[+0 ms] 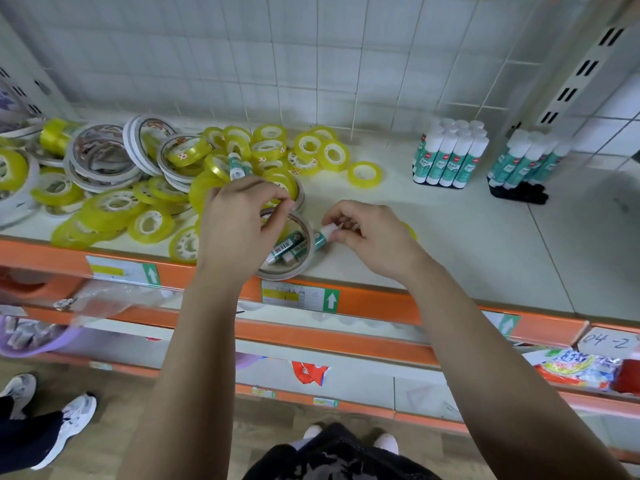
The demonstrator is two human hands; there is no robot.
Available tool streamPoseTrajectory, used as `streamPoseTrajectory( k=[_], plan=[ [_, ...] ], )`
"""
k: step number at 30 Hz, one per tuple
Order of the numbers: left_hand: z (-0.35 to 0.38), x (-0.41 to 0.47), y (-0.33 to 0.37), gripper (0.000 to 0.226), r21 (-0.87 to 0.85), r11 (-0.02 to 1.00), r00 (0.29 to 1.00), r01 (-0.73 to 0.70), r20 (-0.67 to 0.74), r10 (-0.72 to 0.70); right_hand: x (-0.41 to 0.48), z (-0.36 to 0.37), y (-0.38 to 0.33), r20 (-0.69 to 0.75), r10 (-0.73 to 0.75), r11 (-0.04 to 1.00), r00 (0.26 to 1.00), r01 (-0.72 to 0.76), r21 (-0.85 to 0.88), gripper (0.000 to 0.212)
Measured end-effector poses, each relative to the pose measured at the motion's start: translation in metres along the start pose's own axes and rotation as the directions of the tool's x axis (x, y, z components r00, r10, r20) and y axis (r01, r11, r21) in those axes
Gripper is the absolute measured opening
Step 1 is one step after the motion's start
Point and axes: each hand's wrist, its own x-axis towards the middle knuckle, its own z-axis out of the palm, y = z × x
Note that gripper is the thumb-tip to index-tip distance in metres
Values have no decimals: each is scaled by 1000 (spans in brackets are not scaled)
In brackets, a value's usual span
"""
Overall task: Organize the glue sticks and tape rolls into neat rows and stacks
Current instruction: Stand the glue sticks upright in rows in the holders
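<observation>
Yellow tape rolls (114, 206) lie in a loose heap on the left of the white shelf (485, 244), mixed with large white tape rolls (104, 157). My left hand (239, 226) pinches the rim of a large white tape roll (298, 268) at the shelf's front edge; two small teal glue sticks (289, 249) lie inside it. My right hand (367, 237) pinches another small teal glue stick (323, 235) just right of that roll. One more glue stick (235, 166) pokes out of the heap. Two groups of upright glue sticks (450, 154) (526, 161) stand at the back right.
An orange rail with price labels (374, 301) runs along the shelf front. A single yellow roll (364, 174) lies apart near the middle. Lower shelves hold packets (581, 370) and a purple basket (31, 341). Another person's shoes (65, 424) stand at lower left.
</observation>
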Motion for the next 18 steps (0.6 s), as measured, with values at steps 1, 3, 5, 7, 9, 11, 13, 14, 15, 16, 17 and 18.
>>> streamPoseTrajectory(
  k=[1,3,5,7,9,11,13,14,15,16,17,18],
  plan=[
    [0,0,0,15,-3,1000,1000,-1,2,1,1,-1,1,-13,9,999,1000,-9,31,16],
    [1,0,-1,15,-12,1000,1000,2,4,-2,3,-3,4,-24,28,994,999,-25,105,16],
    [1,0,-1,16,-20,1000,1000,5,3,-5,4,-4,6,-10,53,977,999,-50,205,16],
    [2,0,-2,16,-27,1000,1000,8,4,-7,4,-7,6,4,81,947,997,-78,311,14],
    [2,0,-2,16,-31,999,1000,7,6,-7,4,-9,7,6,91,927,996,-87,365,12],
    [2,0,-1,16,-38,999,1000,7,3,-7,5,-10,7,2,93,923,996,-87,375,9],
    [2,1,1,15,-44,999,1000,6,-2,-6,5,-11,8,-24,94,917,995,-77,390,8],
    [2,1,2,15,-43,999,1000,5,-4,-5,5,-11,8,-48,98,912,994,-71,405,9],
    [2,1,3,15,-40,999,1000,5,-7,-5,5,-12,8,-75,108,904,991,-67,422,10],
    [2,1,3,15,-37,999,1000,4,-7,-4,5,-14,8,-103,123,898,987,-66,435,12],
    [2,2,4,15,-37,999,1000,3,-5,-3,5,-15,8,-130,138,894,982,-67,444,13],
    [2,2,4,15,-40,999,1000,-1,-3,1,5,-18,8,-157,149,892,976,-64,448,15]
  ],
)
